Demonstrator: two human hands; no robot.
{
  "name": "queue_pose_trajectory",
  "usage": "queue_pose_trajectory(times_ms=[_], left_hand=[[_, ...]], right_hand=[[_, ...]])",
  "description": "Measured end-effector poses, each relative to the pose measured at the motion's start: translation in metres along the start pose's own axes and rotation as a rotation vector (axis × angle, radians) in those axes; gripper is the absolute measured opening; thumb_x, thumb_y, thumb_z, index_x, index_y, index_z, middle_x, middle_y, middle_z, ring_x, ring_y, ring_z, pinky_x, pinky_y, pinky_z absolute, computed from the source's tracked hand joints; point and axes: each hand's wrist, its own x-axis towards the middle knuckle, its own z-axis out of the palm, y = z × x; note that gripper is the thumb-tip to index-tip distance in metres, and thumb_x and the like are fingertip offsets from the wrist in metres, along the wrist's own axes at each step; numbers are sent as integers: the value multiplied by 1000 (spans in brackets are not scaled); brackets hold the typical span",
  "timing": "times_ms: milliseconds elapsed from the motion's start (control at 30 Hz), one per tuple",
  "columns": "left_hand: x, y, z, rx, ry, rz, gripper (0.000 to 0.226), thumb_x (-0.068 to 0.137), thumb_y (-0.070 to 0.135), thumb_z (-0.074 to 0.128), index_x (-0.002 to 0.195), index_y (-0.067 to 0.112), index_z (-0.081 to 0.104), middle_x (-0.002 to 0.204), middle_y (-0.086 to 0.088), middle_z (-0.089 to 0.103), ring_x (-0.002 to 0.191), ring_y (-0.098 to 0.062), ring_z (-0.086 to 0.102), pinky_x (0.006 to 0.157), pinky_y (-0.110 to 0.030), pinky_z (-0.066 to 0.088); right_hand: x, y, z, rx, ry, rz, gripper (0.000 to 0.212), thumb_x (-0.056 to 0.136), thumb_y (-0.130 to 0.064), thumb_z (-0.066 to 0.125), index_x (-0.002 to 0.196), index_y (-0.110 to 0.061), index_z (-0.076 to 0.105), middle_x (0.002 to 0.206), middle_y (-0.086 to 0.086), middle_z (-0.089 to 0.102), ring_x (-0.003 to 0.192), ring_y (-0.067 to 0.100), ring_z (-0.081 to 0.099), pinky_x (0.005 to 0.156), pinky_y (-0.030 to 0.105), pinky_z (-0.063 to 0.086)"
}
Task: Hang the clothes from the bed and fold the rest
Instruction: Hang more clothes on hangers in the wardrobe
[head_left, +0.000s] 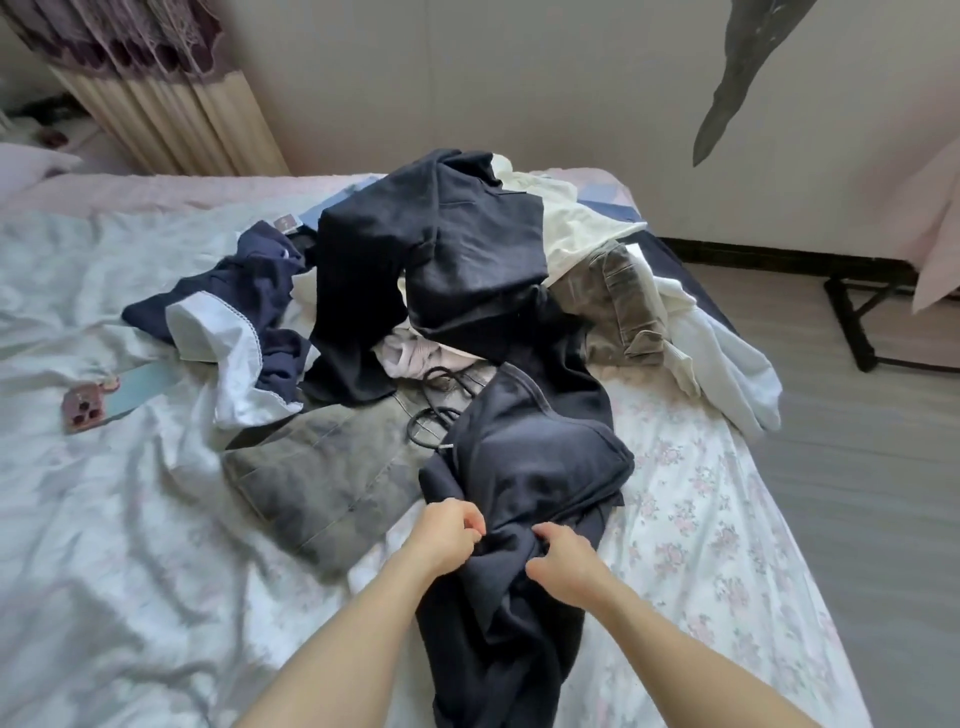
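— While both arms reach forward over the bed (701, 467), what do the hands hold?

— Each has a closed grip on the same dark navy hoodie (524, 499). The left hand (451, 535) pinches a fold with curled fingers; the right hand (563, 564) bunches the cloth just beside it.

— Where does the hoodie lie?

— At the near end of a clothes pile (467, 270) in the middle of the bed, trailing toward the person. Its black drawstring (434, 415) loops over grey jeans (322, 467).

— Anything else?

— A pink phone (83, 408) rests on the white duvet (104, 545), well apart at left.
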Motion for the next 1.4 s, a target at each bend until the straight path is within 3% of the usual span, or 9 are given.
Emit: queue_pose_trajectory(times_ms=[100, 200, 433, 567, 700, 900, 1067, 1233, 1400], left_hand=[[-33, -4, -2, -5, -183, 13, 19, 87, 10, 52, 94, 12, 69, 102, -4, 69, 100, -17, 61, 73, -11, 39], [-66, -5, -9, -30, -304, 4, 19, 86, 8, 51, 77, 17, 65, 80, -6, 64, 69, -17, 60, 66, -22, 50], [-155, 11, -60, -122, -224, 61, 16, 91, 8, 48, 81, 15, 58, 69, 1, 52, 54, -12, 52, 48, -15, 49], [-203, 21, -80, -150, -274, 121, 19, 88, 11, 49, 75, 18, 61, 69, 0, 56, 54, -15, 57, 59, -21, 54], [-251, 32, -91, -43, -506, 173, 16, 90, 21, 46, 100, 18, 59, 88, 0, 66, 69, -18, 70, 71, -29, 58], [-303, 88, -74, -72, -343, 552, 41, 91, 31, 53, 130, 21, 46, 124, 0, 53, 102, -16, 56, 79, -25, 45], [-364, 164, -34, -242, -305, 894, 56, 92, 23, 57, 142, 14, 33, 145, -7, 35, 128, -18, 39, 101, -28, 35], [-440, 218, 15, -36, -759, 1117, 101, 72, 20, 74, 148, 29, 8, 153, -5, 16, 139, -22, 23, 114, -39, 23], [-530, 234, 80, -97, -1232, 882, 92, 86, 27, 63, 145, 43, -6, 132, 15, 29, 108, -7, 48, 88, -30, 44]], right_hand=[[-25, -8, -14, -147, -136, 10, 26, 78, -13, 49, 95, -2, 66, 93, 12, 68, 89, 23, 60, 64, 23, 44], [-55, -11, -17, -253, -178, -5, 30, 80, -16, 52, 101, -2, 67, 102, 15, 69, 97, 25, 62, 76, 28, 49], [-163, -36, -41, -135, 35, -100, 30, 85, -7, 46, 102, -5, 70, 109, 7, 68, 102, 22, 60, 77, 23, 47], [-230, -50, -52, -188, 177, -176, 32, 86, -6, 40, 101, -4, 68, 110, 19, 65, 98, 38, 61, 80, 40, 53], [-306, -60, -53, -373, 279, -200, 30, 89, -11, 42, 108, -11, 65, 115, 21, 59, 101, 38, 59, 88, 36, 48], [-447, -44, -58, -508, 617, -224, 28, 89, -5, 44, 103, -8, 68, 103, 10, 57, 103, 24, 49, 88, 28, 39], [-564, -17, -50, -751, 868, -281, 19, 78, 5, 48, 70, 2, 65, 67, 11, 55, 67, 27, 57, 55, 34, 52], [-665, 1, -28, -770, 1216, -185, 25, 80, 2, 43, 69, 1, 65, 64, 9, 52, 62, 27, 56, 54, 29, 50], [-753, 17, 30, -542, 1485, 61, 26, 76, 4, 41, 73, 3, 67, 66, 14, 51, 68, 24, 51, 61, 29, 51]])
